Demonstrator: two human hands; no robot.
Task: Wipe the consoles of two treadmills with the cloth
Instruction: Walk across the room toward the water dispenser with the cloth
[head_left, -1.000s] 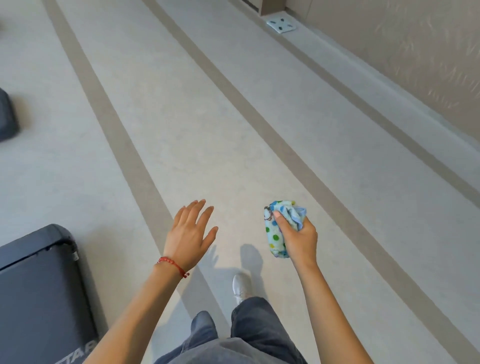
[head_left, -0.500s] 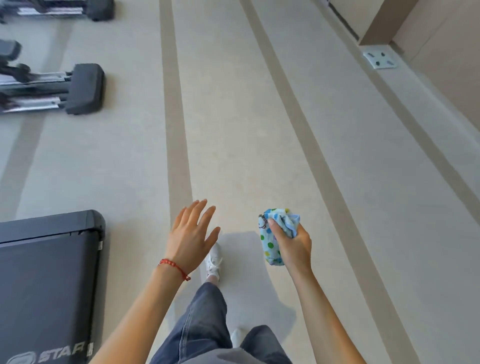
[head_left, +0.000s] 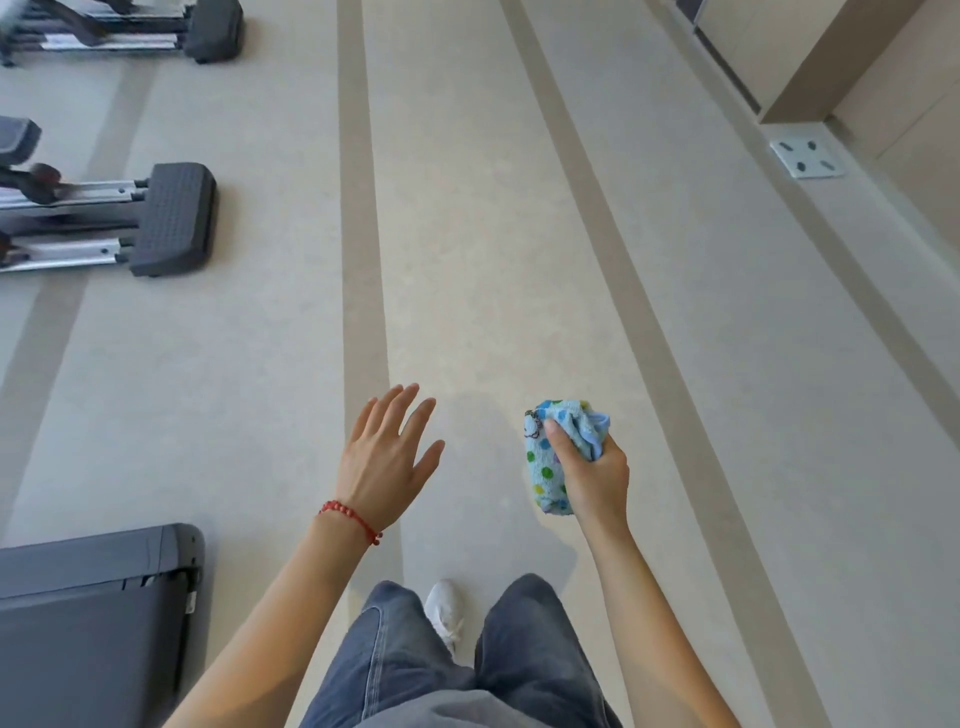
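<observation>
Underfoot, a pale beige floor (head_left: 467, 234) — smooth, faintly mottled, crossed lengthwise by darker tan stripes (head_left: 358, 208). Along the right edge, tan wall panelling (head_left: 883, 93) with a small square grey plate (head_left: 807, 157), four dark slots in it, lying flat at the wall's foot. At lower left, the dark grey rear end of a treadmill deck (head_left: 93, 623): matte belt, rounded plastic corner cap. Farther up the left side, two more machines on silver metal rails, the nearer (head_left: 174, 218) ending in a black rubbery cap with a dimpled texture, the farther one (head_left: 213, 31) cut off by the top edge. No console in view. At the bottom, loose blue-grey denim trouser legs (head_left: 405, 665) and one white shoe (head_left: 444, 613) between them.

Held out over the floor, the left hand (head_left: 387, 462), back up, fingers straight and slightly spread, gripping nothing; a red beaded bracelet (head_left: 350, 519) round the wrist. To its right, well apart from it, the right hand (head_left: 592, 473) with fingers curled tight round the cloth (head_left: 545, 462) — bunched light blue terry, fluffy, dotted green, blue and yellow.

Against half a second ago: treadmill deck lower and smaller in the corner, railed machines and wall plate larger and nearer, white shoe now between the legs rather than ahead of the left hand. Hands and cloth posed as before.
</observation>
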